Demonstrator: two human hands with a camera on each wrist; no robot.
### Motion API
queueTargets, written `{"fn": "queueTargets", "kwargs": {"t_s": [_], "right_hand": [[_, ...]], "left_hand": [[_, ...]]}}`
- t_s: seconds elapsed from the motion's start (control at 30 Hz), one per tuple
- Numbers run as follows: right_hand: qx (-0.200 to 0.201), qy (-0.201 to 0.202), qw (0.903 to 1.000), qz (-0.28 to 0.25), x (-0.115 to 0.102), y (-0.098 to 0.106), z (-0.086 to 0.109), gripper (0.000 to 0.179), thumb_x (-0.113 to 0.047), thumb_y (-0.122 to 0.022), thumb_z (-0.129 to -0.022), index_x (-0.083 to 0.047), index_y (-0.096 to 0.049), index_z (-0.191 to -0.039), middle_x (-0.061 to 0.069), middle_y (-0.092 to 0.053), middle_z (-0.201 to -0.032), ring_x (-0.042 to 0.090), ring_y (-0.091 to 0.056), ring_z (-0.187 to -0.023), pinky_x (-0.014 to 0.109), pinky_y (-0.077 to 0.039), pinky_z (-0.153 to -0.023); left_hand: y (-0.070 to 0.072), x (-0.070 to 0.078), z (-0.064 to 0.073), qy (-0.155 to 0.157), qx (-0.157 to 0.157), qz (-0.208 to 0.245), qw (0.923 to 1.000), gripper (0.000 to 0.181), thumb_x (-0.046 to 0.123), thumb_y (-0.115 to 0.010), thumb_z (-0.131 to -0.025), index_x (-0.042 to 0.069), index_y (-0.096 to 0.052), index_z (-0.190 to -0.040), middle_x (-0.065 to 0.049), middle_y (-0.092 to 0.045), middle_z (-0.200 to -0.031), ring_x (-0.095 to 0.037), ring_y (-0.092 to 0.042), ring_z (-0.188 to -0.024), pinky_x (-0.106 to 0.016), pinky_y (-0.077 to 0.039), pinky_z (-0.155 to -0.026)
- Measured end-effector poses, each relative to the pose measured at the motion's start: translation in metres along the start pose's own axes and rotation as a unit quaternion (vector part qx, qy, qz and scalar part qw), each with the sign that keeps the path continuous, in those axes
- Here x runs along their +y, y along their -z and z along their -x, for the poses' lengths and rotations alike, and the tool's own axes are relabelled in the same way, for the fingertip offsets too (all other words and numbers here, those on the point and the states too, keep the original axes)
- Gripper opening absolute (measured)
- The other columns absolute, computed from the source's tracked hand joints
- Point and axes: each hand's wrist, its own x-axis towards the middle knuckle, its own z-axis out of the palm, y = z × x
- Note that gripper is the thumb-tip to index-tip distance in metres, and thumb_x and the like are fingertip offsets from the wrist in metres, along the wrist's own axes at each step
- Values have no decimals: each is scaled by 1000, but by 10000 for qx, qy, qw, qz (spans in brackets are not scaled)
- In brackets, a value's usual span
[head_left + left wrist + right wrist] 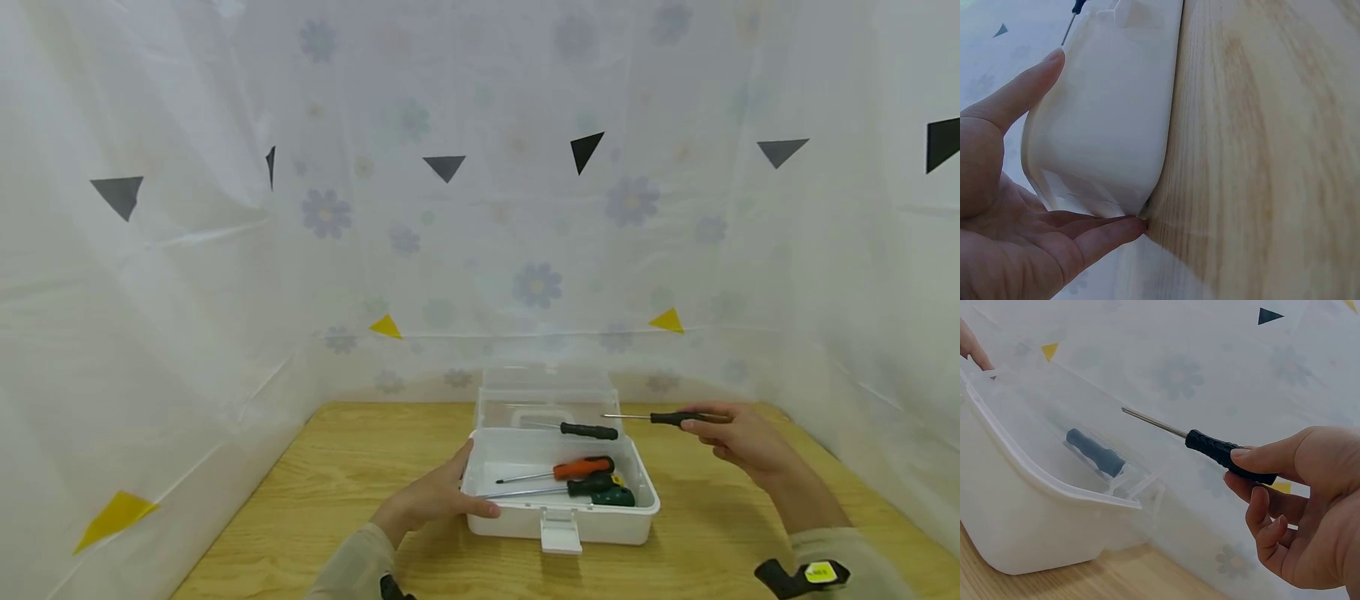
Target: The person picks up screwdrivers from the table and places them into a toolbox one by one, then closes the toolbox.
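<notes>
A white toolbox [517, 523] stands on the table, its clear lid [547, 398] opened at the back. My left hand [431, 500] grips its left end, thumb over the front rim and fingers along the side. Above the right side of the box, my right hand [738, 437] pinches a screwdriver [1216, 450] by its black handle, shaft pointing left. A second black-handled screwdriver [588, 431] lies at the back by the lid. Inside the box are an orange-and-black screwdriver [585, 468], a long-shafted dark green one [592, 485] and another dark green handle [613, 497].
The wooden table [300, 500] extends to both sides of the toolbox. A white latch [560, 533] hangs down on the box's front. Pale flowered sheeting [480, 250] with black, grey and yellow triangles surrounds the table at the back and sides.
</notes>
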Motion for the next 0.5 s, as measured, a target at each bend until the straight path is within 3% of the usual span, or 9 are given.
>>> {"fn": "queueTargets", "kwargs": {"t_s": [0.5], "right_hand": [[-117,-142,9993,321,0,-35,-19,39,-22,-71,-101,4,-67,-130,2,-54,-92,12,-44,-67,27,-41,-58]], "left_hand": [[0,-3,0,95,82,-169,9998,128,32,-89,-84,12,6,-166,-17,-9,-170,-35,-22,-149,-60,-20,-117]]}}
